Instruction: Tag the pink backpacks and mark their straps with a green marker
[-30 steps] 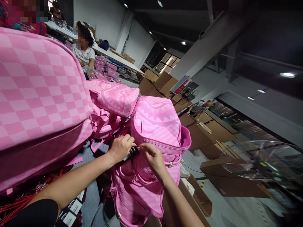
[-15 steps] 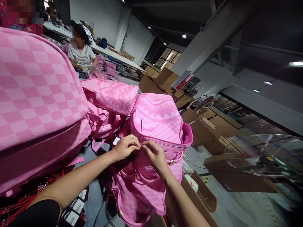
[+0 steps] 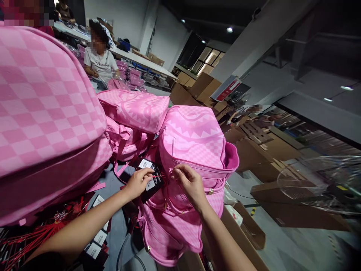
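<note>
Pinching red string (image 3: 159,175) over the black tags (image 3: 155,188), the left hand (image 3: 138,182) had its thumb and finger almost together. Right hand (image 3: 189,184) was curled narrow beside the pink pull (image 3: 170,171); couldn't tell if its fingertips had the string, the pull or nothing.

Tags lay overlapped against the front of the pink backpack (image 3: 191,131), left of the right hand, white labels up. Backpack sat atop other pink bags, just beside a second backpack (image 3: 141,109). More tags (image 3: 96,250) lay on the grey table (image 3: 115,229), near the left forearm.

Handling, my read: tags looked like light, stiff card, flat, liable to crease at the corners. Best hold was the edge, off the labels. String looked thin and limp, probably slippery between fingertips; a close pinch near the end made most sense, with slack kept short.

Backpack looked soft-skinned but held its shape; smooth face, maybe a bit slick. Weight was a guess: bulky, probably not heavy. For steadying it, the seamed rim looked better than the small pull, which seemed the weak spot under a hard tug.
</note>
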Motion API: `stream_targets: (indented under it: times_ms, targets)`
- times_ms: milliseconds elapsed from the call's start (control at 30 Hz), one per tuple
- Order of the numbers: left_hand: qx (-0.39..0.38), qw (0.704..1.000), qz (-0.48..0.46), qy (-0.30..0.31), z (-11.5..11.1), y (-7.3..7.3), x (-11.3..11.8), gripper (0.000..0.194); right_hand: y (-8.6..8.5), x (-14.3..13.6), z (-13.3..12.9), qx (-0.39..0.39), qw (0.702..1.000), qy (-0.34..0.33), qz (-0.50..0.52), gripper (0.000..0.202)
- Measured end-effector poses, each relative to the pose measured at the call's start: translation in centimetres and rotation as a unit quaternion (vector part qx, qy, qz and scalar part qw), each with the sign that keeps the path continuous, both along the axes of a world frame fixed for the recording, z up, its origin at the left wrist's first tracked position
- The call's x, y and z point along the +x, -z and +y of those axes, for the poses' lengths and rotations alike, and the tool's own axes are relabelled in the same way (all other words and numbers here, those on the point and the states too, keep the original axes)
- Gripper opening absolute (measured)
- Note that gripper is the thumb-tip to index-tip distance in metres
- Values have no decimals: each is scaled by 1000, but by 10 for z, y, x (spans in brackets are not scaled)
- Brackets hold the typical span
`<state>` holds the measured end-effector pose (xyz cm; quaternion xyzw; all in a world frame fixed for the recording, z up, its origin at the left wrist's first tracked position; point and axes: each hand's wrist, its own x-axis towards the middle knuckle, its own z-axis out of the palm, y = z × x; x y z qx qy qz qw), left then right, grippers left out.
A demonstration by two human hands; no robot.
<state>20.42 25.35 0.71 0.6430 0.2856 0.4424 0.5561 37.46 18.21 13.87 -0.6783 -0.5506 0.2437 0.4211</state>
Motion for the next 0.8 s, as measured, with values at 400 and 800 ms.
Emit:
stream_targets:
  times_ms: [400,800]
  targets:
    - [-51,980,-191,3,-2,-36,36,19,-11,1,1,-30,997,-4,72,40]
    - [106,988,-16,109,12,-38,28,6,-22,3,-7,-43,953,-150,-259,22]
